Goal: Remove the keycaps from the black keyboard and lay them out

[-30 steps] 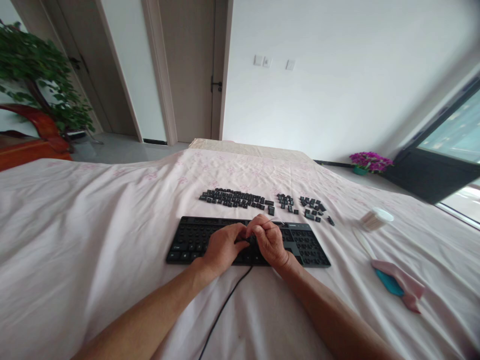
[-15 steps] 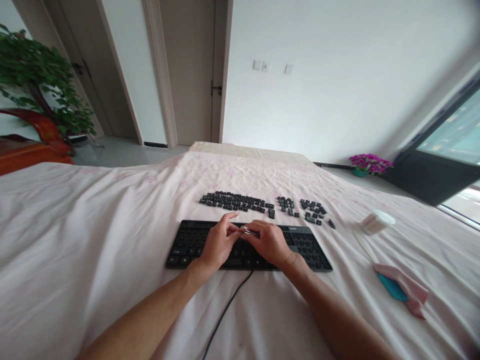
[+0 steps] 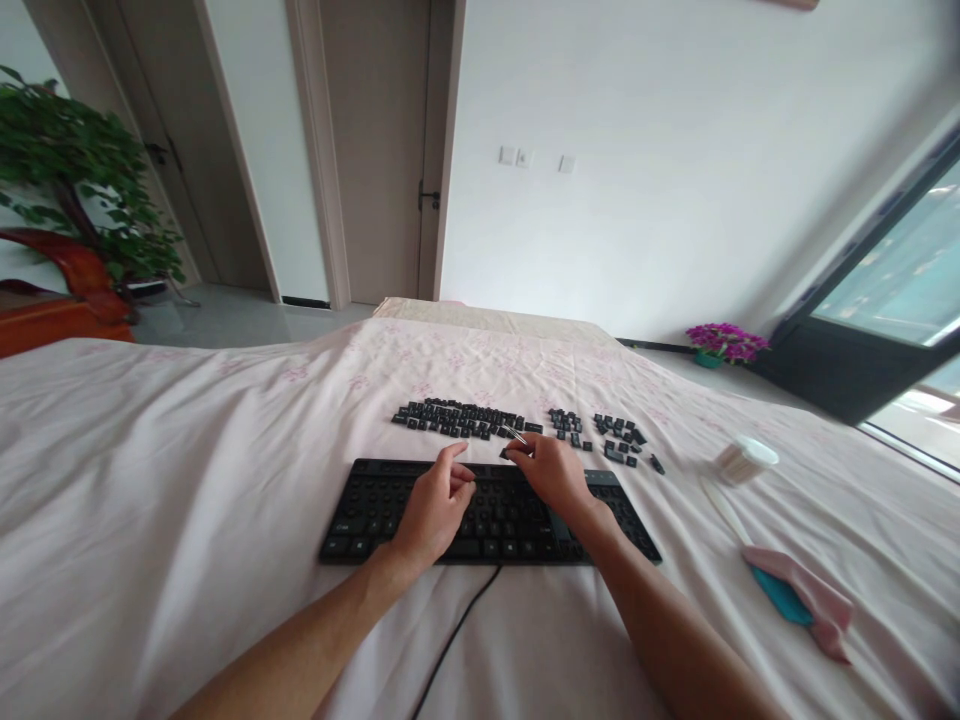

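Observation:
A black keyboard (image 3: 510, 510) lies on the pink-white cloth, its cable running toward me. Beyond it, many loose black keycaps (image 3: 457, 418) form rows and small groups. My right hand (image 3: 551, 475) is above the keyboard's far edge, fingers closed on thin metal tweezers (image 3: 516, 434); a dark keycap (image 3: 505, 453) is at its fingertips. Over the keyboard's middle hovers my left hand (image 3: 439, 505), index finger stretched out and the other fingers loosely curled, with nothing visible between them.
To the right stand a clear container of cotton swabs (image 3: 746, 460) and, nearer, a pink and blue cloth item (image 3: 799, 595) with a pale handle. The cloth (image 3: 225, 520) has folds. Behind are a plant, doors and purple flowers.
My hands have parted. The right one has moved away from me, toward the loose keycaps, with the tweezers. The left one stays over the keyboard. The view has tilted slightly upward.

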`<state>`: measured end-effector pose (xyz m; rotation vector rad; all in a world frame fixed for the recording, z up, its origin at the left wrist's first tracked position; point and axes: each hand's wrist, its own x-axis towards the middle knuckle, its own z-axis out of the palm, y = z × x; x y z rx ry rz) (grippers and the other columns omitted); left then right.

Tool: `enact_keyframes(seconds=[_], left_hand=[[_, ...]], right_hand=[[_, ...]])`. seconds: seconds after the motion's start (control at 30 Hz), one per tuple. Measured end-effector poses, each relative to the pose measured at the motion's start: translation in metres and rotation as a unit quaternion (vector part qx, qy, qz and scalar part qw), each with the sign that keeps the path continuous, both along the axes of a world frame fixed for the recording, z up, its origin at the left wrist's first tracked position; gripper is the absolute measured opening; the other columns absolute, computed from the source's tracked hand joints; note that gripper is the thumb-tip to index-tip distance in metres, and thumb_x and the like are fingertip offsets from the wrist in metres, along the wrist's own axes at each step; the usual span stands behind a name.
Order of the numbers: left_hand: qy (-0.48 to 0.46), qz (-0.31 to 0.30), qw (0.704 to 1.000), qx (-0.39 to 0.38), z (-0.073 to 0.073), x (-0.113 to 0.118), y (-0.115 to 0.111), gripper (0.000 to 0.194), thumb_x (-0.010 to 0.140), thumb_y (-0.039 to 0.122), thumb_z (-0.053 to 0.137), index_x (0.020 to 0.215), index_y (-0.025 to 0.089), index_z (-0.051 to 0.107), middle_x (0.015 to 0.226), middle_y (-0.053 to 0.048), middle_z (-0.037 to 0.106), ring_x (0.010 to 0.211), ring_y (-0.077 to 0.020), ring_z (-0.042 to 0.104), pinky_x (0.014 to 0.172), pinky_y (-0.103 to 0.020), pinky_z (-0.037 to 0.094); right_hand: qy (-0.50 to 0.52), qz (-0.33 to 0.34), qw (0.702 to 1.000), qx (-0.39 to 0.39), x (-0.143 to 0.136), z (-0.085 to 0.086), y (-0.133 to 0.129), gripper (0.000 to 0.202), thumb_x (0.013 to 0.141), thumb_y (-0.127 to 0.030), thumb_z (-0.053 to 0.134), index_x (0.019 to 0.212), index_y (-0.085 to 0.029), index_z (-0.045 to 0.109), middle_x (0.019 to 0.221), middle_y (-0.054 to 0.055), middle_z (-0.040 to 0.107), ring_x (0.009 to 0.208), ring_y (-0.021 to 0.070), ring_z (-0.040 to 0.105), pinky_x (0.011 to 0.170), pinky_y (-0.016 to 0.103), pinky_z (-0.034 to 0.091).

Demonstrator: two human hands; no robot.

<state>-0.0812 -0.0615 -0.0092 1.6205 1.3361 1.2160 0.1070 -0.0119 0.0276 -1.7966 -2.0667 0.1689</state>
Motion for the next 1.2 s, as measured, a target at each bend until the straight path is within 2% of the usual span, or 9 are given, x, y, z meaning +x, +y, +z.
enact_keyframes(seconds=[0.27,0.57,0.7,0.8,0.9,0.97,1.03,1.2], left_hand=[[0.037,-0.014,0.999,0.016,0.0,0.001,-0.002,0.039,0.078,0.011,0.05,0.116,0.019,0.057,0.092,-0.003,0.065,0.074,-0.0122,0.062,0.076,-0.026,0.05],[0.051,-0.009,0.998,0.027,0.0,0.001,0.0,0.037,0.077,0.01,0.051,0.112,0.02,0.06,0.093,-0.003,0.066,0.074,-0.0121,0.062,0.079,-0.027,0.05],[0.046,-0.013,0.998,0.027,0.0,0.001,0.0,0.036,0.077,0.009,0.05,0.11,0.02,0.06,0.092,-0.003,0.066,0.073,-0.0125,0.062,0.077,-0.027,0.051],[0.044,-0.018,0.998,0.03,0.0,0.001,0.0,0.034,0.077,0.008,0.05,0.107,0.019,0.061,0.091,-0.003,0.066,0.075,-0.0133,0.063,0.076,-0.028,0.051],[0.044,-0.019,0.998,0.033,-0.001,0.002,-0.001,0.031,0.077,0.007,0.05,0.104,0.019,0.062,0.093,-0.004,0.066,0.079,-0.0141,0.063,0.078,-0.027,0.051],[0.049,-0.024,0.998,0.037,-0.002,0.002,-0.001,0.03,0.077,0.007,0.05,0.102,0.019,0.063,0.094,-0.004,0.066,0.079,-0.0141,0.063,0.077,-0.027,0.05],[0.06,-0.027,0.997,0.037,-0.002,0.002,-0.002,0.03,0.076,0.007,0.051,0.1,0.02,0.063,0.094,-0.003,0.066,0.078,-0.0138,0.062,0.077,-0.027,0.05],[0.086,-0.034,0.995,0.04,-0.001,0.002,-0.005,0.03,0.076,0.007,0.051,0.1,0.021,0.063,0.096,-0.002,0.066,0.078,-0.0141,0.062,0.078,-0.028,0.05]], right_hand=[[-0.065,-0.038,0.997,-0.027,-0.007,-0.006,0.043,0.023,0.084,-0.037,0.052,0.092,-0.028,0.072,0.087,0.004,0.073,0.083,0.0211,0.065,0.063,0.025,0.035],[-0.086,-0.02,0.996,-0.024,-0.016,-0.016,0.051,0.023,0.085,-0.036,0.052,0.088,-0.024,0.072,0.086,0.006,0.072,0.083,0.02,0.065,0.064,0.024,0.037],[-0.085,-0.013,0.996,-0.003,-0.015,-0.011,0.046,0.029,0.089,-0.039,0.047,0.089,-0.021,0.071,0.085,0.008,0.072,0.083,0.0215,0.065,0.064,0.026,0.038],[-0.033,0.001,0.999,0.022,-0.012,0.0,0.036,0.041,0.094,-0.042,0.037,0.086,-0.019,0.069,0.082,0.01,0.071,0.08,0.0213,0.065,0.066,0.026,0.04],[0.064,0.099,0.992,0.044,-0.01,0.015,0.019,0.049,0.099,-0.038,0.023,0.09,-0.019,0.068,0.085,0.006,0.07,0.083,0.0168,0.064,0.074,0.025,0.042],[0.082,0.178,0.978,0.067,-0.008,0.023,0.006,0.049,0.1,-0.034,0.02,0.096,-0.021,0.067,0.089,0.004,0.07,0.087,0.0157,0.062,0.083,0.027,0.04],[0.089,0.212,0.971,0.068,-0.007,0.026,-0.007,0.045,0.1,-0.034,0.023,0.099,-0.022,0.067,0.085,0.003,0.068,0.085,0.0159,0.061,0.082,0.028,0.041],[0.199,0.196,0.959,-0.04,-0.005,0.017,-0.03,0.03,0.093,-0.038,0.043,0.097,-0.02,0.066,0.073,0.0,0.065,0.063,0.0127,0.059,0.061,0.023,0.043]])
